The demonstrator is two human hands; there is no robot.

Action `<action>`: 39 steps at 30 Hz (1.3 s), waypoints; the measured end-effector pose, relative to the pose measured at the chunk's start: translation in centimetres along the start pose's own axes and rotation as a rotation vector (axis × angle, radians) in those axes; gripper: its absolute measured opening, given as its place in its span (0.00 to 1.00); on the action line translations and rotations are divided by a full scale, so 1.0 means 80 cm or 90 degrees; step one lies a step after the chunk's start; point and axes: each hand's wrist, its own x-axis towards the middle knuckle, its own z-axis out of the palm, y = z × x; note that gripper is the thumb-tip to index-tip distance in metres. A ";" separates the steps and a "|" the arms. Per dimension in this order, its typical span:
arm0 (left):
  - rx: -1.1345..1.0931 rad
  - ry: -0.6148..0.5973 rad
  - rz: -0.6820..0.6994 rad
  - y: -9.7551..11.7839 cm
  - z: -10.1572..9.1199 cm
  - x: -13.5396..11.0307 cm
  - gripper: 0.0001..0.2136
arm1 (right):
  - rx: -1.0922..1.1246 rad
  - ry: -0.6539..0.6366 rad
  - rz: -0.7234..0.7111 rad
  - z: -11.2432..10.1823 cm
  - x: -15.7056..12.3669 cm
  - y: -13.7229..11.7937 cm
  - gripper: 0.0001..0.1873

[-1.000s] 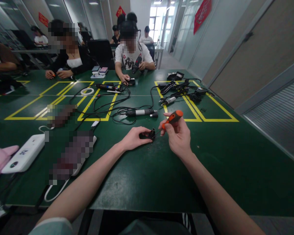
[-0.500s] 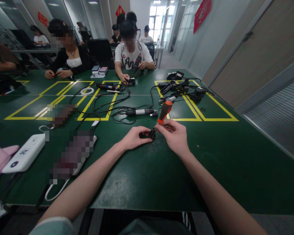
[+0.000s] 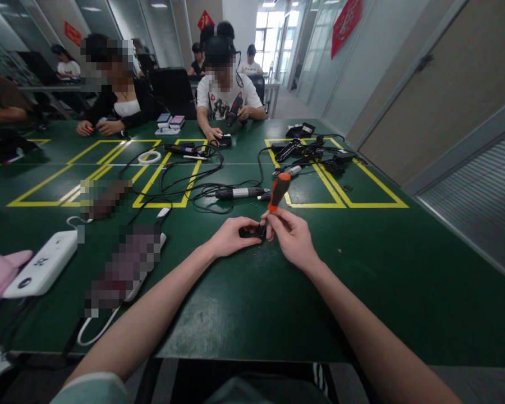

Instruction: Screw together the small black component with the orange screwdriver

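My left hand [image 3: 229, 235] rests on the green table [image 3: 244, 303], fingers closed round a small black part [image 3: 258, 230]. My right hand [image 3: 292, 235] pinches an orange-handled screwdriver [image 3: 278, 191] low on its shaft. The handle stands nearly upright and the tip points down into the black part. Both hands meet at the part, near the table's middle.
A black and silver power tool [image 3: 239, 193] with tangled black cables lies just beyond my hands. More black tools and cables [image 3: 311, 151] sit in the yellow-taped box at right. White devices [image 3: 42, 269] lie at left. Two people sit across the table.
My right hand has swung the screwdriver from a tilt to the right up to nearly vertical and moved it left, onto the black part. My left hand stayed put.
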 end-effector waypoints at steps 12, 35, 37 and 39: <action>-0.008 -0.004 -0.005 0.004 -0.001 0.001 0.14 | 0.058 0.092 0.016 0.002 0.002 0.003 0.17; -0.058 0.000 -0.020 0.005 -0.002 0.001 0.15 | 0.062 0.018 0.012 -0.001 0.002 -0.001 0.19; -0.059 -0.001 -0.021 0.005 -0.001 0.001 0.15 | 0.081 0.032 0.018 0.000 0.000 0.002 0.19; -0.060 -0.005 -0.024 0.005 -0.001 0.002 0.15 | 0.089 0.056 0.024 0.001 0.000 0.004 0.21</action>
